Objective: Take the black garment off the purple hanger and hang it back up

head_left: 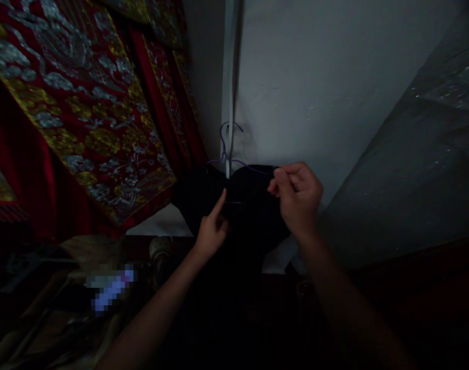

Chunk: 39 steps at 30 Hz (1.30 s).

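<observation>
A dark, near-black garment (pixel 242 216) hangs on a thin purple wire hanger (pixel 229 154) in the middle of the scene, against a pale grey wall (pixel 315 77). The hanger's hook rises beside a narrow white vertical strip (pixel 230 77) that runs up the wall; what the hook catches on cannot be made out. The garment's lower part falls into deep shadow, and its shape there is lost.

The right hand (pixel 298 198) is at the garment's right shoulder, its fingers curled in and pinched together on the edge of the cloth where the hanger's arm ends. Whether it grips cloth alone or the wire too cannot be told. The left hand (pixel 213 231) is lower and to the left, on the front of the garment: the forefinger is stretched upward with its tip against the cloth, the other fingers are folded loosely, and it grips nothing. The two hands are apart, with the middle of the garment between them.

To the left, just beside the garment, hang red cloths heavily embroidered in gold and silver (pixel 84 103), slanting across the far left. On the right a grey, faintly glittering sheet (pixel 423 154) slopes down. Near left, below the red cloths, lies a dim clutter with a small round pale object (pixel 160 249); little else can be told in the dark.
</observation>
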### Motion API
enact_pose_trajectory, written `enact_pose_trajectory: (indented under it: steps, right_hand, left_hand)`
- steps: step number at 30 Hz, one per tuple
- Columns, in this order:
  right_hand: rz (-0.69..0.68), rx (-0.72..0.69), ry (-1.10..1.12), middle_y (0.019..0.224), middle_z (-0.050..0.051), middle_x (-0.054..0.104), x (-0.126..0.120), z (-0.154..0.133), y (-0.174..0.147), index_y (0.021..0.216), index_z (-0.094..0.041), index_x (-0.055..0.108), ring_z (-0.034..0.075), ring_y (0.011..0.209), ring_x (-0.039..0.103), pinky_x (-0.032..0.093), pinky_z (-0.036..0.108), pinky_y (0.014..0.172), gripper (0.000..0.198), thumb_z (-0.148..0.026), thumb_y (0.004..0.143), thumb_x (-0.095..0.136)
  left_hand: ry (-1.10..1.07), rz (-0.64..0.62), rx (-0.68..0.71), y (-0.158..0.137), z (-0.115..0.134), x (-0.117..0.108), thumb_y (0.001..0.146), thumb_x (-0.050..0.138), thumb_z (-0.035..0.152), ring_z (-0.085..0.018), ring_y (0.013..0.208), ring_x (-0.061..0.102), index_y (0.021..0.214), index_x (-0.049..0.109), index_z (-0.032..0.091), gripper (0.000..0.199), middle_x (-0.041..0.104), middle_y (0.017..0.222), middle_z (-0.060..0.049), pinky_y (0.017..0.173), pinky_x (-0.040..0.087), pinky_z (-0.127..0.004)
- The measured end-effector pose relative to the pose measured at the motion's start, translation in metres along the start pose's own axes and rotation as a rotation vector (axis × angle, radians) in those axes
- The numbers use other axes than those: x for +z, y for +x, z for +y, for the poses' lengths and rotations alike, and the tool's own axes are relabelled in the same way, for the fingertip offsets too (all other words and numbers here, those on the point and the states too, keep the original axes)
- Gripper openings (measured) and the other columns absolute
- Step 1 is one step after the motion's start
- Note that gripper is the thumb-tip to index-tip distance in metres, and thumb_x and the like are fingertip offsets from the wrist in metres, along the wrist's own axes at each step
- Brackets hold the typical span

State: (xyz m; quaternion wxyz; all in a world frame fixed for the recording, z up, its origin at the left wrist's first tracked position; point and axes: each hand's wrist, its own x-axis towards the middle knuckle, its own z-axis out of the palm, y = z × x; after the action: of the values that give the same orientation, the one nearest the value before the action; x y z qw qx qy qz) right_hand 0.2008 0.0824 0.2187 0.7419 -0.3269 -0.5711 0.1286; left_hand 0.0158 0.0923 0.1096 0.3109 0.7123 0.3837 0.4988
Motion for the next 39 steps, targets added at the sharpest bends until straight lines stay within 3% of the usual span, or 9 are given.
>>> enact_pose_trajectory:
  steps: [7,11,14,20,24,27,31,34,39]
  right_hand:
    - [0.242,0.230,0.259,0.054,-0.008,0.053,-0.054,-0.006,-0.021,0.079,-0.019,0.062,0.008,0.049,0.051,0.040,0.019,0.047,0.032,-0.041,0.074,0.084]
    - [0.178,0.484,0.516,0.053,-0.009,0.046,-0.077,-0.005,-0.028,0.077,-0.019,0.064,0.005,0.046,0.044,0.039,0.017,0.044,0.027,-0.033,0.071,0.086]
    - [0.190,0.632,0.672,0.051,-0.009,0.042,-0.091,-0.002,-0.029,0.072,-0.020,0.058,0.005,0.042,0.040,0.039,0.016,0.041,0.021,-0.024,0.080,0.077]
    - [0.393,0.684,0.953,0.052,-0.010,0.047,-0.114,0.006,-0.022,0.073,-0.020,0.045,0.004,0.041,0.046,0.040,0.013,0.041,0.023,-0.009,0.090,0.056]
    - [0.501,0.727,0.981,0.054,-0.009,0.050,-0.126,0.027,-0.023,0.076,-0.020,0.043,0.003,0.042,0.049,0.039,0.012,0.042,0.021,-0.007,0.093,0.045]
    - [0.460,0.774,0.885,0.054,-0.010,0.047,-0.132,0.051,-0.037,0.074,-0.020,0.042,0.003,0.042,0.047,0.039,0.011,0.043,0.022,-0.008,0.086,0.055]
    - [0.221,0.790,0.662,0.055,-0.009,0.038,-0.126,0.077,-0.069,0.067,-0.022,0.041,0.006,0.042,0.041,0.039,0.017,0.040,0.033,-0.020,0.074,0.073]
    - [0.045,0.889,0.531,0.055,-0.008,0.038,-0.107,0.083,-0.091,0.067,-0.023,0.045,0.010,0.044,0.040,0.039,0.023,0.039,0.038,-0.034,0.068,0.081]
    - [-0.025,1.112,0.405,0.065,-0.001,0.062,-0.065,0.077,-0.115,0.085,-0.018,0.065,0.011,0.055,0.054,0.044,0.022,0.049,0.040,-0.041,0.062,0.088]
  left_hand:
    - [0.210,-0.146,0.039,-0.012,0.004,0.006,0.092,0.049,0.017,-0.014,0.058,0.059,0.162,0.025,0.026,0.074,0.069,0.073,0.002,0.065,0.050,-0.026]
    - [0.315,0.022,0.098,0.010,0.011,-0.001,0.101,0.048,0.036,-0.024,0.096,0.071,0.155,0.039,0.024,0.056,0.073,0.117,-0.009,0.093,0.054,-0.039]
    - [0.381,0.170,0.137,0.035,0.016,-0.015,0.101,0.049,0.037,-0.030,0.125,0.062,0.146,0.049,0.019,0.049,0.062,0.139,-0.014,0.108,0.046,-0.045]
    - [0.382,0.289,0.132,0.075,0.019,-0.057,0.087,0.063,0.023,-0.030,0.115,0.066,0.118,0.068,0.015,0.033,0.072,0.121,-0.013,0.105,0.047,-0.045]
    - [0.168,0.323,0.114,0.074,0.024,-0.075,0.078,0.064,0.019,-0.026,0.108,0.067,0.107,0.075,0.017,0.031,0.076,0.111,-0.007,0.103,0.047,-0.041]
    - [-0.185,0.313,-0.051,0.064,0.030,-0.080,0.070,0.067,0.018,-0.020,0.086,0.069,0.106,0.077,0.016,0.038,0.077,0.097,-0.005,0.082,0.053,-0.032]
    - [-0.632,0.297,-0.252,0.048,0.032,-0.086,0.060,0.068,0.012,-0.015,0.068,0.063,0.106,0.077,0.014,0.047,0.075,0.083,-0.004,0.062,0.049,-0.023]
    - [-0.777,0.401,-0.292,0.032,0.026,-0.092,0.060,0.065,0.009,-0.016,0.078,0.066,0.105,0.077,0.014,0.048,0.077,0.093,-0.005,0.068,0.051,-0.023]
    - [-0.781,0.639,-0.324,-0.004,0.012,-0.098,0.062,0.067,0.014,-0.018,0.097,0.067,0.110,0.076,0.016,0.049,0.076,0.108,-0.005,0.082,0.052,-0.024]
